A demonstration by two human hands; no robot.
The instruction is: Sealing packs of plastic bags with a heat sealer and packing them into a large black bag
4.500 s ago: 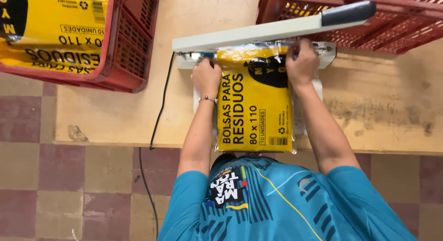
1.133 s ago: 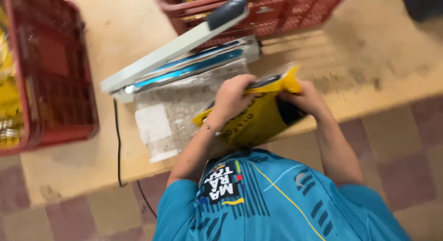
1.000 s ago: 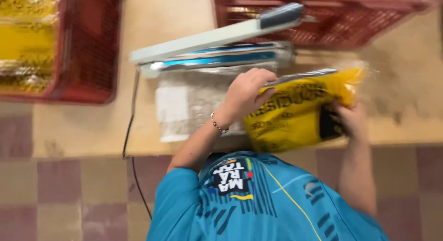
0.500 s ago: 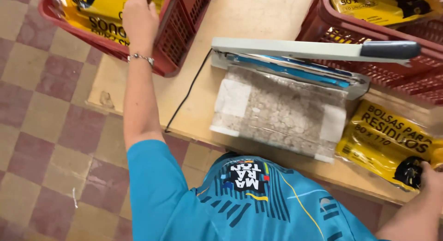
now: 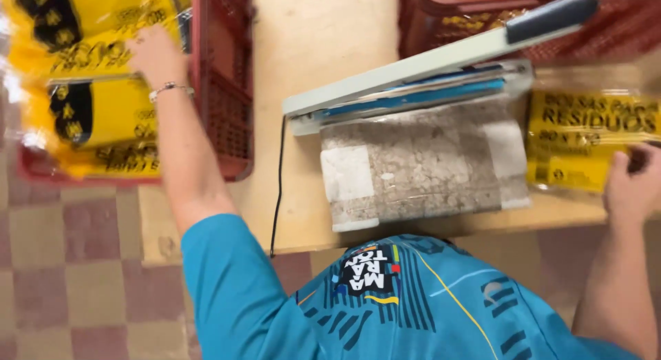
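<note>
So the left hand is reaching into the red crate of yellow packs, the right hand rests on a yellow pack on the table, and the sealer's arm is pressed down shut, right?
Not quite. The sealer's arm is raised, not pressed down; the head view shows a gap above its base. The rest holds: the left hand reaches into the red crate of yellow packs, and the right hand rests on a yellow pack on the table.

The left hand (image 5: pixel 157 55) was stretched into the red crate (image 5: pixel 222 91) at upper left, over blurry yellow packs (image 5: pixel 103 112). The right hand (image 5: pixel 635 184) was laid on a yellow bag (image 5: pixel 585 136) at right, beside the open heat sealer (image 5: pixel 413 84).
</note>
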